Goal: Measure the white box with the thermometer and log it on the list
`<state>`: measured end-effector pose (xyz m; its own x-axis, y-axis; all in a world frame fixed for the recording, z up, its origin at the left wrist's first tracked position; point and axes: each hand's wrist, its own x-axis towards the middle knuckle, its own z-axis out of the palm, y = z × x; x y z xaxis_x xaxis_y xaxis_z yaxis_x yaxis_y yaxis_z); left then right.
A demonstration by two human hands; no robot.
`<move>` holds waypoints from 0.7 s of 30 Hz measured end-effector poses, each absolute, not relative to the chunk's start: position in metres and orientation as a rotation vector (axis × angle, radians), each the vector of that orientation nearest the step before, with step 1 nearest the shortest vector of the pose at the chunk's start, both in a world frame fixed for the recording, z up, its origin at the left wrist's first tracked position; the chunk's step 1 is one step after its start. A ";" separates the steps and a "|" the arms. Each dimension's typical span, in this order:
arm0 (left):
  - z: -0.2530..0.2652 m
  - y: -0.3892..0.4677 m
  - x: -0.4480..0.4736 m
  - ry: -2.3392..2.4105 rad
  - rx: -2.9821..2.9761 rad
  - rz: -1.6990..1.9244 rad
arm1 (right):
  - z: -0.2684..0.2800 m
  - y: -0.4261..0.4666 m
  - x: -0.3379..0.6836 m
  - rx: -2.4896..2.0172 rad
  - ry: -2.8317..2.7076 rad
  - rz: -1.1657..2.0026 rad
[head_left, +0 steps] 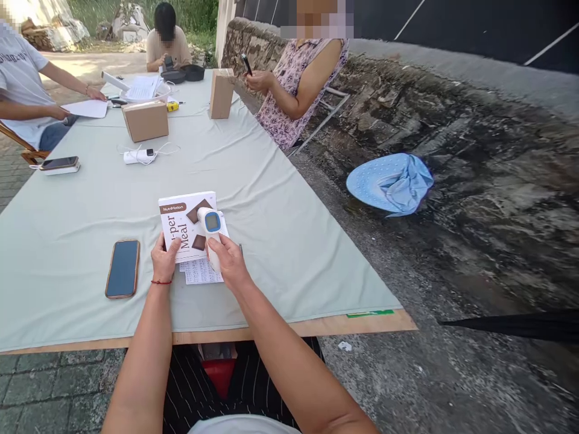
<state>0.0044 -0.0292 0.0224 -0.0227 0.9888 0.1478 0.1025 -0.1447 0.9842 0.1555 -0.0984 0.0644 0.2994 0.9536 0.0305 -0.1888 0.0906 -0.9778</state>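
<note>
My left hand (164,258) grips the lower left side of a white box (185,211) with brown squares and the words "NutriMotion" and "Meal" on it. In my right hand (230,260) is a white infrared thermometer (211,226) with a blue-framed screen, held upright over the box's right part. Fingers of my right hand wrap round its handle. Under the box lies a sheet of printed paper (199,274), partly hidden. A smartphone (122,269) with a dark screen rests on the cloth left of my left hand.
A pale green cloth (289,253) covers the table. Farther along are a white device with a cable (139,156), a carton (145,120), a standing carton (221,93) and another phone (60,163). Several people sit around the table. A blue hat (389,182) is at the wall on the right.
</note>
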 end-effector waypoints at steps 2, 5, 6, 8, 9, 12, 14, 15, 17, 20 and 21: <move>0.021 -0.030 0.004 1.219 1.376 1.300 | 0.065 -0.099 0.156 -1.149 -0.877 1.050; 0.021 -0.030 0.004 1.213 1.381 1.299 | 0.065 -0.099 0.157 -1.163 -0.885 1.033; 0.022 -0.031 0.004 1.213 1.379 1.295 | 0.065 -0.099 0.157 -1.163 -0.882 1.023; 0.024 -0.031 0.004 1.214 1.369 1.292 | 0.065 -0.099 0.157 -1.154 -0.869 1.017; 0.025 -0.032 0.005 1.213 1.363 1.290 | 0.065 -0.099 0.157 -1.146 -0.862 1.023; 0.029 -0.033 0.006 1.201 1.332 1.291 | 0.067 -0.099 0.156 -1.126 -0.838 1.053; 0.030 -0.034 0.006 1.193 1.310 1.280 | 0.069 -0.100 0.155 -1.109 -0.814 1.079; 0.031 -0.034 0.006 1.193 1.299 1.271 | 0.071 -0.100 0.154 -1.096 -0.795 1.101; 0.032 -0.034 0.006 1.198 1.288 1.250 | 0.075 -0.101 0.154 -1.060 -0.752 1.166; 0.034 -0.035 0.004 1.218 1.313 1.223 | 0.080 -0.100 0.153 -1.012 -0.702 1.246; 0.034 -0.035 0.003 1.233 1.341 1.210 | 0.081 -0.100 0.153 -1.004 -0.696 1.255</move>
